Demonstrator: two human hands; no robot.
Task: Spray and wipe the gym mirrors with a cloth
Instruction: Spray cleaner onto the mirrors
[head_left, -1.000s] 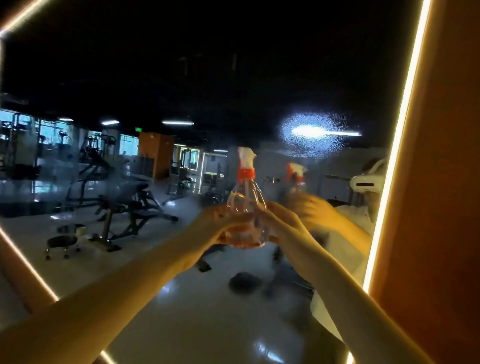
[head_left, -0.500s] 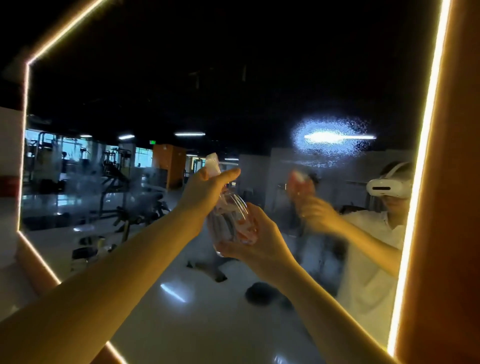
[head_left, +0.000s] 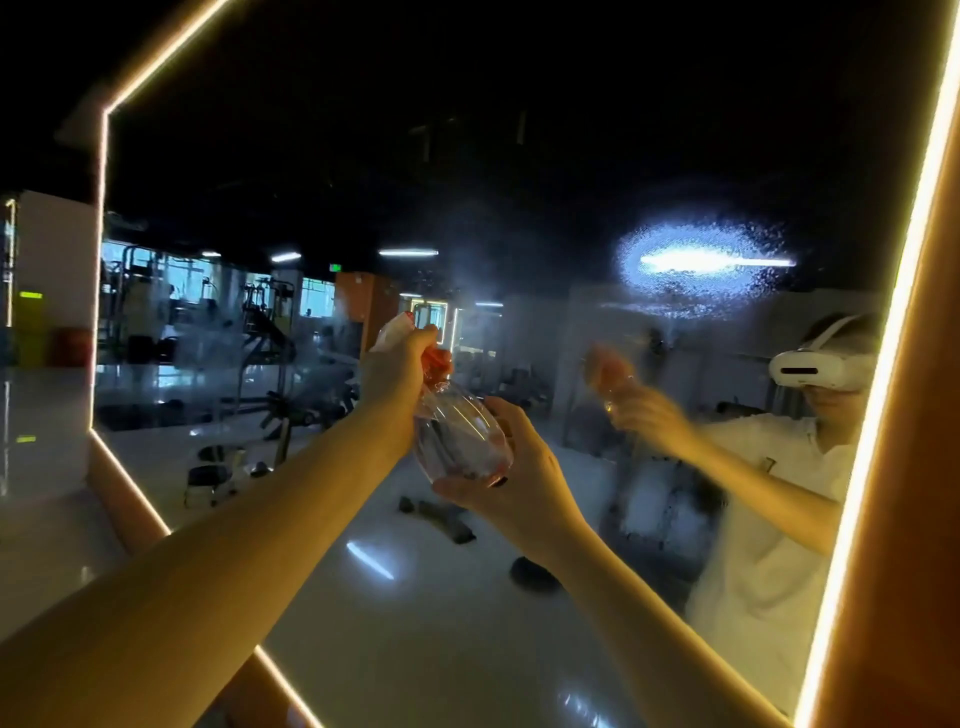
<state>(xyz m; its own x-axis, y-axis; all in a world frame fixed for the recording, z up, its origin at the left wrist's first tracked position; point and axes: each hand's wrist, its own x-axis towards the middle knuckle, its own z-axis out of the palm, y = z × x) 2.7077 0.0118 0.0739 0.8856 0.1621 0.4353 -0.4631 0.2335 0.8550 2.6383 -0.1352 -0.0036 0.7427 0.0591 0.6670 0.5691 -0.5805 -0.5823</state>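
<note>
A large wall mirror (head_left: 519, 130) with a glowing light-strip frame fills the view. I hold a clear spray bottle (head_left: 457, 436) with a red collar and white nozzle up in front of it. My left hand (head_left: 400, 371) grips the bottle's neck and trigger head. My right hand (head_left: 511, 483) cups the round body from below, fingers curled round it. A patch of spray droplets (head_left: 696, 265) sits on the glass at the upper right, over a reflected ceiling light. No cloth is in view.
An orange wall panel (head_left: 924, 467) borders the mirror's right edge. A white wall (head_left: 47, 338) stands left of the mirror. The glass reflects gym machines, a glossy floor and a person in a white shirt wearing a headset.
My left hand has moved from the bottle's body up to its neck and trigger head. The bottle now tilts left. My view has shifted, showing more of the mirror's left edge.
</note>
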